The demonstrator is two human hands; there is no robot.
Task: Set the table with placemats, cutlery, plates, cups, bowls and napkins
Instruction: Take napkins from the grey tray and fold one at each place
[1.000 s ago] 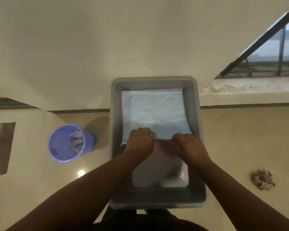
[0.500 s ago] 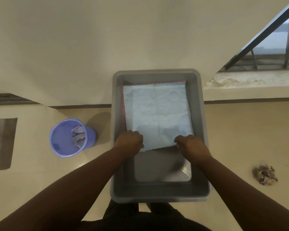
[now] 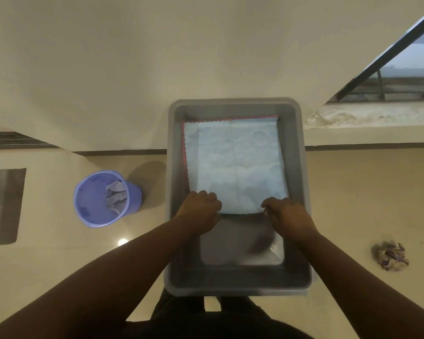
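Pale-blue cloth (image 3: 235, 165) in grey tub (image 3: 301, 192), mid-frame; near corners pinched by left hand (image 3: 199, 211) and right hand (image 3: 287, 217), set apart.

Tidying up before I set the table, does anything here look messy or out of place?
Yes. A crumpled wrapper lies loose on the floor right of the grey tub, though the purple bin stands on the tub's left. A red cloth peeks out unevenly under the blue cloth.
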